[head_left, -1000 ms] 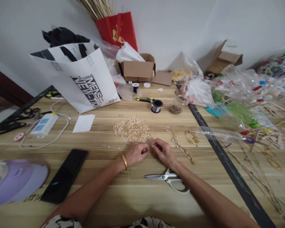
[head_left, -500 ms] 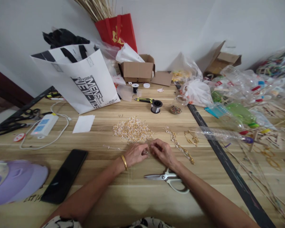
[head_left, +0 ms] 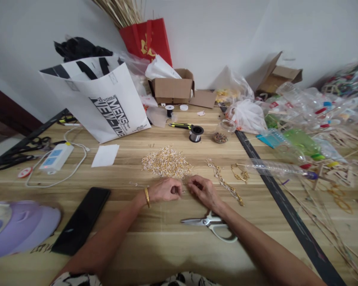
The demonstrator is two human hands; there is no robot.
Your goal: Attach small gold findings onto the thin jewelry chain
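Both hands rest on the wooden table just below the pile of small gold beads. The left hand is curled, fingertips pinched on something too small to tell; the right hand is curled too, just apart from it. Scissors lie near the right wrist.

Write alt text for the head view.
Left hand and right hand pinch something tiny just below a pile of gold beads on a cluttered wooden table. Scissors lie near the right wrist.
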